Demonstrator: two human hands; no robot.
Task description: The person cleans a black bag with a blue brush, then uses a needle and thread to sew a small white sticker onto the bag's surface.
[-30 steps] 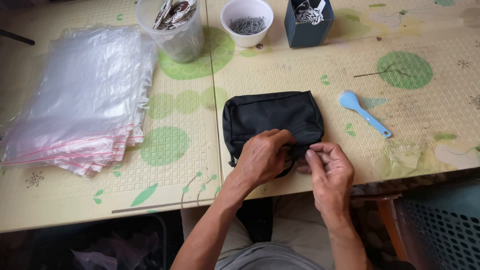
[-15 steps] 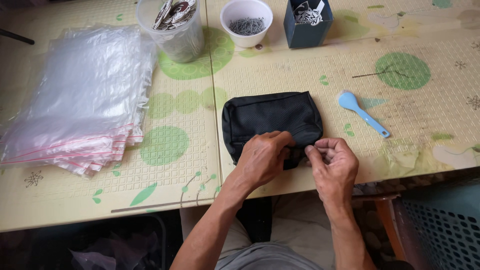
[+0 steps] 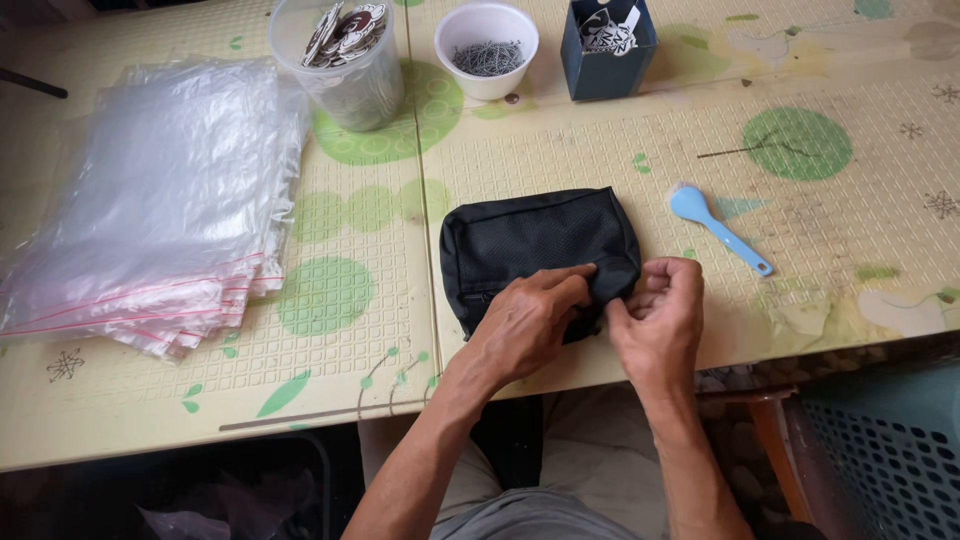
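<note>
A small black mesh pouch (image 3: 530, 240) lies flat near the front edge of the table. My left hand (image 3: 530, 320) rests on its near right corner, fingers pressing the fabric by the zip. My right hand (image 3: 660, 320) pinches the same corner from the right, fingers closed on the pouch's edge; what the fingertips hold there is hidden. Both forearms reach up from the bottom of the view.
A thick stack of clear zip bags (image 3: 150, 200) lies at the left. Along the far edge stand a clear tub of round tags (image 3: 345, 60), a white bowl of small metal pieces (image 3: 487, 50) and a dark blue box (image 3: 608, 45). A light blue spoon (image 3: 715, 228) lies right of the pouch. A green crate (image 3: 880, 460) sits beside the table.
My right hand has slid up and left against the pouch's corner, closing the gap to my left hand. The pouch has stayed in place.
</note>
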